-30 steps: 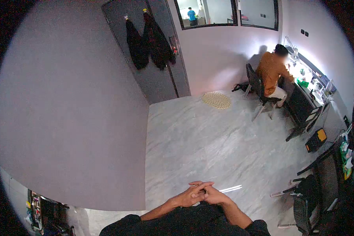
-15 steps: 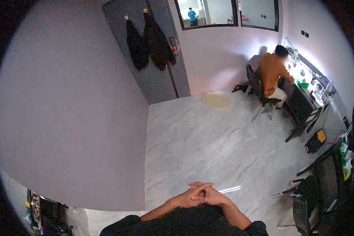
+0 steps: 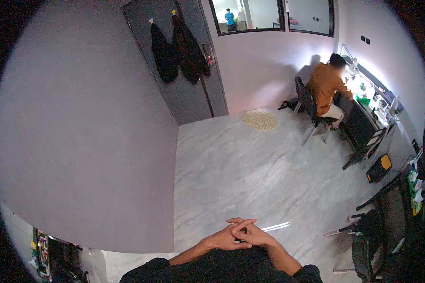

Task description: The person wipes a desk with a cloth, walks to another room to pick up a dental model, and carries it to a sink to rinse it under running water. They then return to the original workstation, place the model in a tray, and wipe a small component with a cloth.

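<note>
My left hand (image 3: pixel 223 238) and my right hand (image 3: pixel 256 234) meet in front of my body, low in the head view. Their fingers cross loosely, some stretched out and spread, with a small gap between the palms. Neither hand holds an object; each touches only the other. Part of the fingers is hidden where they overlap. Dark clothing (image 3: pixel 222 266) covers my body and upper arms just below, and the grey marbled floor (image 3: pixel 222 188) lies beyond.
Right of me stands a black chair (image 3: pixel 363 250) by a dark desk (image 3: pixel 394 212). Further off, a person in a brown top (image 3: pixel 323 87) sits at a lit workbench (image 3: pixel 378 106). A round woven mat (image 3: pixel 259 120) lies near the grey door (image 3: pixel 193 101). A wall (image 3: pixel 89 141) fills the left.
My crossed fingers have loosened and shifted. One thumb now stretches out along the near side. The arms and the seated person look nearly the same.
</note>
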The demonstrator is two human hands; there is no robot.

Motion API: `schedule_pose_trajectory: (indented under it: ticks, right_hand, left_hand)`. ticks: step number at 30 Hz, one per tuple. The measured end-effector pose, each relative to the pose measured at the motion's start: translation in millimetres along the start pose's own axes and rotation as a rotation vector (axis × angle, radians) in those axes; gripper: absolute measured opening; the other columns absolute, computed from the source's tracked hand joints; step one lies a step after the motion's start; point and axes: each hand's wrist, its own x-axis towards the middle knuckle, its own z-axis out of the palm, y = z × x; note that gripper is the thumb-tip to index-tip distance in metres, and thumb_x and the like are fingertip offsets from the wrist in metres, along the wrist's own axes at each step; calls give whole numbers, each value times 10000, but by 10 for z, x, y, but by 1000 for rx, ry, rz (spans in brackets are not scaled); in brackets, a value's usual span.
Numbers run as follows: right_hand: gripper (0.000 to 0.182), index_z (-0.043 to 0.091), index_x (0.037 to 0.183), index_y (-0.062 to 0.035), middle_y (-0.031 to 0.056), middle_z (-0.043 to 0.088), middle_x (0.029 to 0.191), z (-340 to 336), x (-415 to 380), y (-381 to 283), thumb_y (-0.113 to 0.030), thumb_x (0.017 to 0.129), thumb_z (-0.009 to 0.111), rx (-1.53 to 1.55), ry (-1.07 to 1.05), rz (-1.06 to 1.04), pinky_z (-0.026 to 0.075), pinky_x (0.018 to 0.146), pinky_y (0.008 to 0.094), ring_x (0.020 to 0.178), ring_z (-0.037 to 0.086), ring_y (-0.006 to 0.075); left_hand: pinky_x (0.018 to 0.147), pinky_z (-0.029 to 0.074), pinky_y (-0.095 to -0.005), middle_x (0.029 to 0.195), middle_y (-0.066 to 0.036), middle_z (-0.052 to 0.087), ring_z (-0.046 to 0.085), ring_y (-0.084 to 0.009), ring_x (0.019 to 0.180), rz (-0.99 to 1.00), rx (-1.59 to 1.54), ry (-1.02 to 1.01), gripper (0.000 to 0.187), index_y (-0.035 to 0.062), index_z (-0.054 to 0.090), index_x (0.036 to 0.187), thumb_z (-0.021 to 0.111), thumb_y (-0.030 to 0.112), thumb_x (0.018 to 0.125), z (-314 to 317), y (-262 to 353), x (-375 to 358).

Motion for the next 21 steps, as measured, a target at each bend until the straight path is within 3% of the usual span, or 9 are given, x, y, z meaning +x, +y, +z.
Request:
schedule_pose_trajectory:
  ticks: [3, 6, 8, 11, 14, 17, 21]
  right_hand:
    - [633, 405, 1434, -18, 179, 460, 1407, 31, -9, 22, -473, 1006, 504, 93, 12, -5, 425, 1059, 425, 1286, 495, 321]
    - [625, 421, 1426, -16, 178, 463, 1404, 65, -8, -95, -500, 1030, 421, 305, 36, 156, 411, 1060, 426, 1311, 467, 321]
    - [646, 438, 1415, -15, 183, 466, 1396, 64, 15, -19, -529, 1025, 407, 228, 54, 131, 410, 1058, 426, 1318, 456, 323]
    - [652, 460, 1403, -26, 178, 472, 1389, 58, 27, -22, -549, 1018, 408, 146, 58, 132, 409, 1057, 431, 1316, 456, 329]
    - [631, 470, 1404, -48, 169, 483, 1379, 58, 34, 1, -543, 1016, 422, 143, 44, 116, 415, 1048, 436, 1307, 463, 330]
    - [616, 473, 1406, -62, 159, 496, 1365, 63, 41, 13, -538, 1016, 426, 127, 54, 83, 419, 1042, 430, 1301, 468, 325]
    - [601, 470, 1401, -37, 167, 505, 1353, 65, 29, 13, -504, 1022, 444, 158, 51, 134, 417, 1052, 409, 1308, 463, 318]
  left_hand:
    - [1016, 458, -441, 1305, -216, 500, 539, -333, 1217, 22, 7, 29, 839, 112, 269, 1532, 722, 397, 887, 29, 4, -4]
    - [1033, 432, -442, 1329, -225, 476, 516, -342, 1242, 25, 1, 43, 740, 100, 275, 1526, 609, 433, 956, 39, -35, -9]
    - [1049, 410, -444, 1342, -227, 464, 501, -350, 1256, 86, 4, 73, 664, 94, 279, 1523, 508, 444, 1007, 41, -90, 4]
    - [1076, 380, -446, 1343, -227, 465, 489, -362, 1265, -41, -83, 20, 609, 83, 279, 1520, 405, 441, 1043, -14, 47, -32]
    - [1082, 370, -449, 1346, -226, 465, 485, -369, 1269, -34, -80, 32, 608, 72, 278, 1518, 381, 445, 1049, 4, -35, -29]
    - [1003, 419, -433, 1325, -203, 443, 510, -332, 1178, 4, -53, 53, 720, 83, 262, 1533, 380, 566, 1011, 47, -175, -10]
    - [1074, 391, -455, 1369, -240, 440, 458, -374, 1298, 4, -70, 36, 661, 63, 248, 1525, 461, 441, 1026, 56, -121, -33]
